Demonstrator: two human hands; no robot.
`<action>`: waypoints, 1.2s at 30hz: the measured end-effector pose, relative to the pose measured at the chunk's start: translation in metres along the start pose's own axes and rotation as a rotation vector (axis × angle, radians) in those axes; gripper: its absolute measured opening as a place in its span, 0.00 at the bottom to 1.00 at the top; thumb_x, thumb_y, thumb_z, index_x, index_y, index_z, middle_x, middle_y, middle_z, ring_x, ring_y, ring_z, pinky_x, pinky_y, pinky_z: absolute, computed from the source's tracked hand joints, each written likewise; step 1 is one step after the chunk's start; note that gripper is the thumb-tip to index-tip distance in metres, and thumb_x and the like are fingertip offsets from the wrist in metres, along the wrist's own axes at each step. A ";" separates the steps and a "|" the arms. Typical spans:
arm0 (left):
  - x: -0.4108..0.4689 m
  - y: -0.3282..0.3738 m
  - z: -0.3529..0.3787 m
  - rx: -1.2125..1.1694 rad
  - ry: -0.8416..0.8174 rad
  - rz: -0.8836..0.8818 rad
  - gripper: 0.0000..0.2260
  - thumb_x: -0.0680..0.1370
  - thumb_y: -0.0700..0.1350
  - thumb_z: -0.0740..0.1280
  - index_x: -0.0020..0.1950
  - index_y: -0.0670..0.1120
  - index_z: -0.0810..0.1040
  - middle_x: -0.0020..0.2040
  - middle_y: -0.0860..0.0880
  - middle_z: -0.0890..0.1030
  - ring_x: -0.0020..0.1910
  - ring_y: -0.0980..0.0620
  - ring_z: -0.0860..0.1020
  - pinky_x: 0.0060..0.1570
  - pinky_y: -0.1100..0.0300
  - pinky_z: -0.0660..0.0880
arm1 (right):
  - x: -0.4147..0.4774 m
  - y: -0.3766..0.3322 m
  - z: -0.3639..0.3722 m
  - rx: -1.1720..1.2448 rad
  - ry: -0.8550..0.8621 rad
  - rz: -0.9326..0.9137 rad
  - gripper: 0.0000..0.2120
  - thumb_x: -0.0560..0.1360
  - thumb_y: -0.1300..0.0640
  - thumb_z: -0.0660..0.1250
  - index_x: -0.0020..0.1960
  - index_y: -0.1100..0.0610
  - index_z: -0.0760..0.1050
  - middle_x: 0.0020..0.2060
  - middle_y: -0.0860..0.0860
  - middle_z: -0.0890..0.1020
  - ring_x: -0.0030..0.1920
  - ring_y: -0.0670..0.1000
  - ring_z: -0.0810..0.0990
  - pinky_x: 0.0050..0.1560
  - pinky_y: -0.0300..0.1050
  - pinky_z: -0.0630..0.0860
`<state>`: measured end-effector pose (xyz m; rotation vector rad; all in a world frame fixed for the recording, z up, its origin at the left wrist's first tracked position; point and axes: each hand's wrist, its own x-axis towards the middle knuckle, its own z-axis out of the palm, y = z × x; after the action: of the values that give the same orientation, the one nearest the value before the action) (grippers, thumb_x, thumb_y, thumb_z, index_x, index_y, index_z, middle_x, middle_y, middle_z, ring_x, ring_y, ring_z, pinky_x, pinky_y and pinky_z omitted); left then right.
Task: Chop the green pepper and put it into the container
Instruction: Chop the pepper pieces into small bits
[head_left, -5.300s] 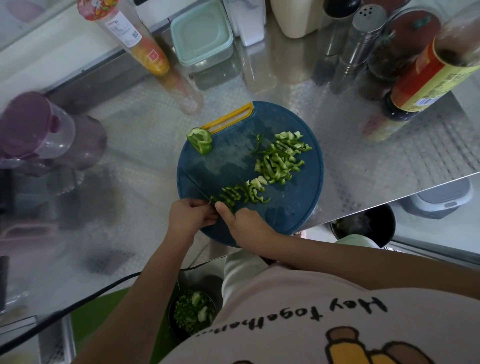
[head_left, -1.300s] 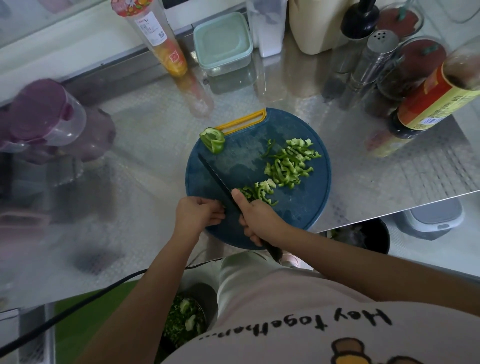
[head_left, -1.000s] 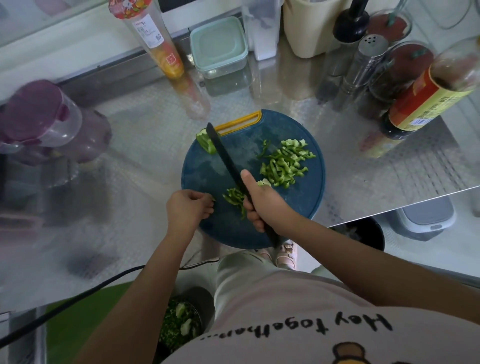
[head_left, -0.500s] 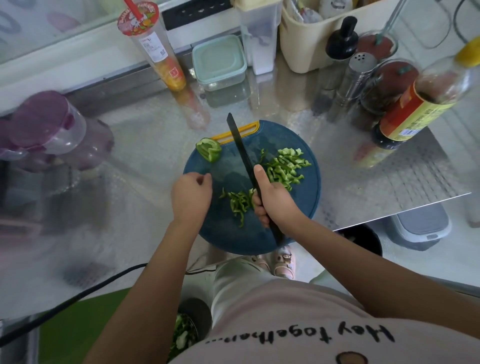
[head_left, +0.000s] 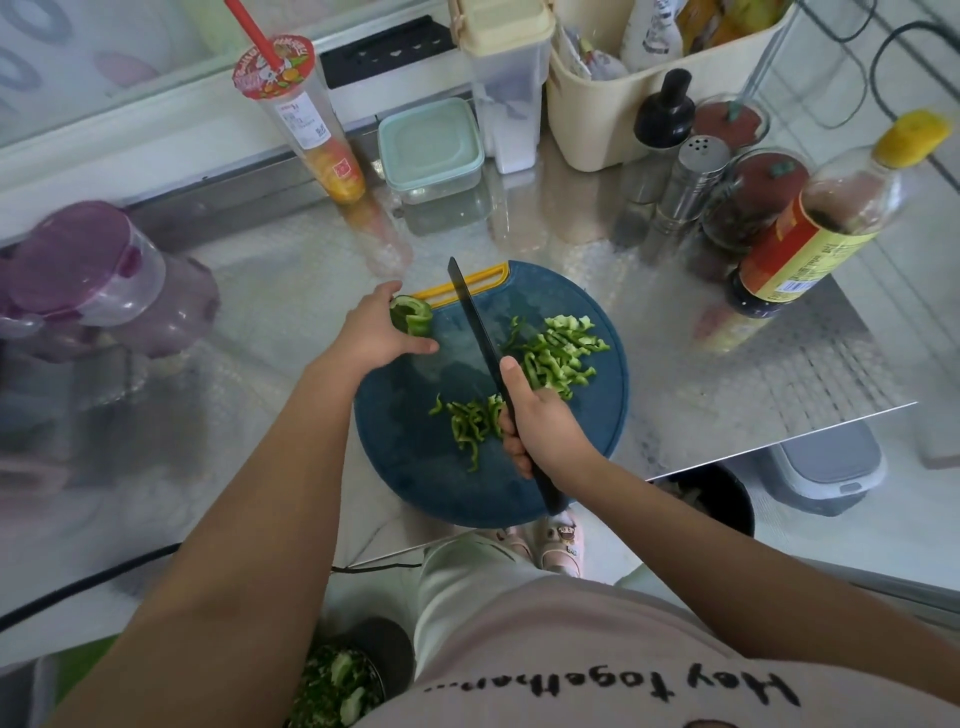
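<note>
The person wears a pale pink T-shirt (head_left: 597, 649) of soft, smooth cloth. Across its front runs a line of dark, hand-drawn-style lettering (head_left: 623, 688), upside down from the head view, which starts with "Hey" and ends in a row of dots. Under the lettering, at the picture's bottom edge, the brown top of a printed cartoon figure (head_left: 711, 724) just shows. The forearms are bare down to the left grip (head_left: 374, 332) and the right grip (head_left: 540, 421). Below the shirt come light, off-white trousers (head_left: 457, 582) and pale pink shoes (head_left: 556, 540) with small cartoon charms on top.
</note>
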<state>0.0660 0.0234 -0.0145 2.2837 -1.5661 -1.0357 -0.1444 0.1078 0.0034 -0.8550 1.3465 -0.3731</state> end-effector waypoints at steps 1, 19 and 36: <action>0.006 0.003 -0.001 0.040 -0.024 -0.006 0.45 0.64 0.47 0.79 0.75 0.47 0.59 0.72 0.43 0.65 0.69 0.43 0.66 0.67 0.50 0.65 | 0.000 0.000 0.001 0.001 0.002 -0.003 0.29 0.77 0.33 0.51 0.30 0.56 0.63 0.23 0.51 0.66 0.19 0.49 0.63 0.23 0.39 0.64; 0.003 0.011 -0.036 0.389 -0.118 0.070 0.31 0.65 0.55 0.77 0.61 0.45 0.69 0.56 0.45 0.76 0.50 0.48 0.74 0.44 0.56 0.70 | -0.012 0.007 0.015 -0.013 0.001 -0.080 0.31 0.77 0.34 0.52 0.31 0.60 0.65 0.22 0.52 0.66 0.17 0.47 0.63 0.19 0.35 0.63; -0.114 -0.060 0.024 -0.172 0.057 -0.179 0.24 0.65 0.40 0.78 0.58 0.46 0.74 0.49 0.50 0.77 0.49 0.50 0.76 0.46 0.62 0.70 | -0.016 0.041 0.032 -0.061 -0.256 0.136 0.30 0.77 0.33 0.52 0.30 0.56 0.64 0.22 0.52 0.64 0.18 0.49 0.62 0.21 0.37 0.61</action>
<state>0.0728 0.1545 -0.0122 2.3439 -1.2183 -1.0907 -0.1269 0.1559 -0.0155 -0.8265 1.1741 -0.1117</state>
